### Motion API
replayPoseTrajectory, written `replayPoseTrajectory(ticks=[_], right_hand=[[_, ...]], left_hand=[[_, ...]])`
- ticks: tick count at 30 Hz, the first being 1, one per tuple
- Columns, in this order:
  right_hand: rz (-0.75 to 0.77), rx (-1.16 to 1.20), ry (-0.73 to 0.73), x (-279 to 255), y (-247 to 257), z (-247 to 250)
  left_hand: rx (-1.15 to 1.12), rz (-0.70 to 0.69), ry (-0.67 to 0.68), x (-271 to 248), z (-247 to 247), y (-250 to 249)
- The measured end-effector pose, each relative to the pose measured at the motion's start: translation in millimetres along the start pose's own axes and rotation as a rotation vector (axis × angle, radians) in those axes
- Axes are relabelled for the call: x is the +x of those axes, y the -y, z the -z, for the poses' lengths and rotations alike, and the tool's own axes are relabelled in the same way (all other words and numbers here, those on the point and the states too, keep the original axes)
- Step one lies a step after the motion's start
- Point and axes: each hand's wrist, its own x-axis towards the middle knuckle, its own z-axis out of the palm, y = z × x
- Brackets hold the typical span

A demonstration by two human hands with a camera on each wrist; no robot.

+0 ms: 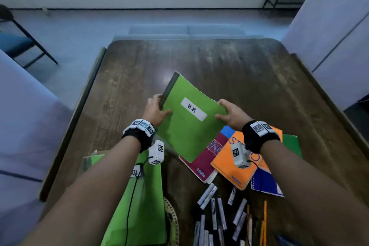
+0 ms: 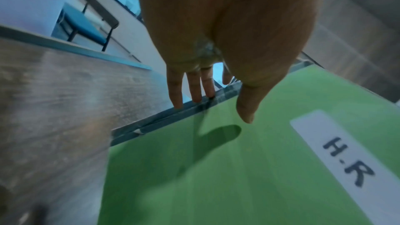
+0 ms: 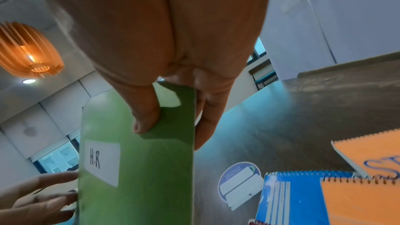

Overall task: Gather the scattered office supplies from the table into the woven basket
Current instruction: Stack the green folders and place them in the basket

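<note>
A green folder [image 1: 185,132] labelled "H.R" is held tilted above the wooden table [image 1: 239,70]. My right hand [image 1: 220,109] pinches its right edge, thumb on the cover [image 3: 134,177] and fingers behind. My left hand [image 1: 160,106] meets the dark spine with straight fingers [image 2: 194,90], while the thumb hovers just over the cover [image 2: 216,177]. At the bottom, a curved bit of the woven basket's rim [image 1: 172,219] shows. A second green folder [image 1: 143,201] covers most of the basket. Several markers and pencils [image 1: 219,211] lie near the table's front edge.
Below my right wrist lies a pile of notebooks: maroon [image 1: 207,158], orange [image 1: 229,168], blue [image 1: 265,183] and green [image 1: 291,144]. A round blue sticker [image 3: 238,182] is on the tabletop. A chair [image 1: 18,44] stands far left; pale partitions flank the table.
</note>
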Motion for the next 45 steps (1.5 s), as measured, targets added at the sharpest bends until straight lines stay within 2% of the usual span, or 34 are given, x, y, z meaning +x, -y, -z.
replayPoseTrajectory(ticks=[4,6,8,12,16,20,23,25,29,31,35,39,45], right_hand=[[0.042,-0.02,-0.012,-26.7,7.0,18.4],[0.036,-0.024,-0.01,-39.1,9.0,25.8],[0.031,-0.038,-0.006,-50.5,10.7,30.9],[0.012,-0.047,-0.007,-60.6,8.3,34.0],[-0.018,-0.044,-0.166,-62.1,5.1,26.8],[-0.115,0.132,-0.334,-61.6,0.3,17.0],[-0.187,0.362,-0.307,-65.6,-1.1,7.2],[-0.199,0.41,-0.254,-68.9,-3.2,-2.3],[-0.116,0.314,-0.201,-74.7,-1.5,-26.7],[-0.092,0.322,-0.208,-77.0,5.3,-37.3],[-0.017,0.394,-0.304,-86.9,40.8,-50.1],[0.071,0.289,-0.457,-87.5,75.3,-45.2],[0.063,0.242,-0.468,-90.4,110.4,-52.7]], left_hand=[[-0.06,-0.054,0.045,-10.3,-2.8,-22.9],[-0.086,-0.066,0.009,-16.7,-2.7,-31.2],[-0.126,-0.064,-0.014,-23.3,-2.0,-36.7],[-0.14,-0.036,0.043,-34.4,2.8,-36.9],[-0.092,-0.033,0.036,-44.6,5.2,-25.0],[-0.123,-0.008,0.022,-62.3,7.2,-24.7],[-0.232,0.009,0.016,-77.9,13.4,-27.9],[-0.327,0.022,0.009,-91.7,19.0,-32.6],[-0.45,0.056,-0.022,-121.3,32.6,-30.8],[-0.404,0.026,-0.051,-134.4,38.6,-24.6],[-0.422,-0.043,-0.071,-157.1,47.7,-9.0],[-0.47,-0.062,-0.139,-169.6,58.3,-9.0],[-0.453,-0.077,-0.254,-183.4,81.8,-3.7]])
